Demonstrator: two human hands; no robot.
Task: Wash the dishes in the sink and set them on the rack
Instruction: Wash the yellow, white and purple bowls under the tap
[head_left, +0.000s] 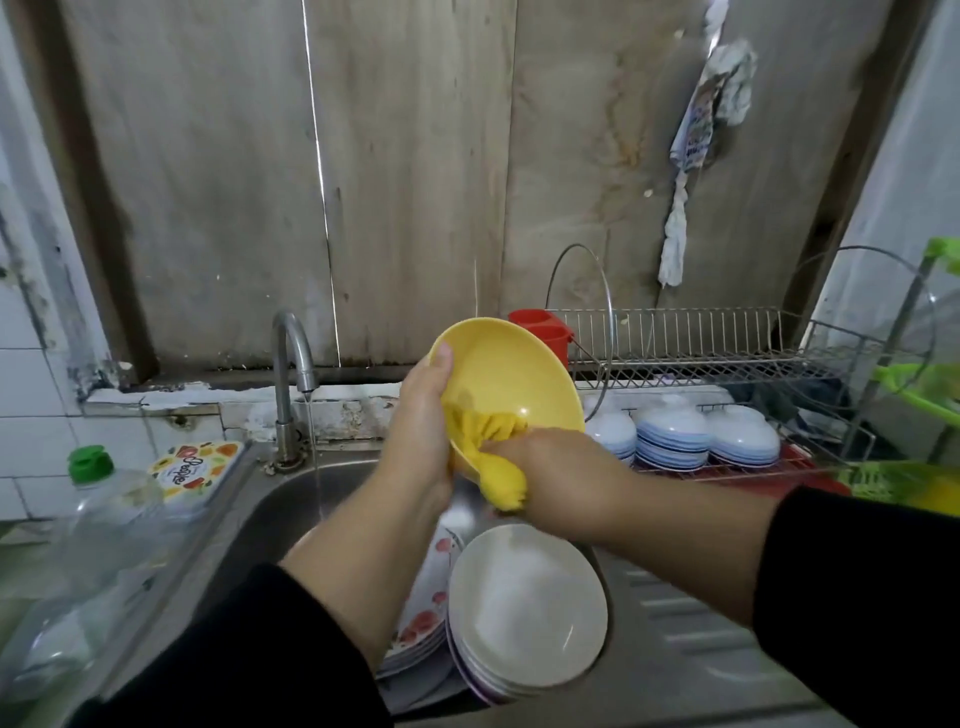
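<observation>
My left hand grips the yellow bowl over the sink, right hand clutching the cloth inside; rack lies at 2 o'clock, nearer my right.

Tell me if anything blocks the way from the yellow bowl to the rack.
Nothing visible does. The left hand holds the yellow bowl above the sink, beside the rack; its upper shelf looks bare, with stacked bowls below.

Black long sleeves cover both arms, the left sleeve and right sleeve pushed above bare wrists.
</observation>
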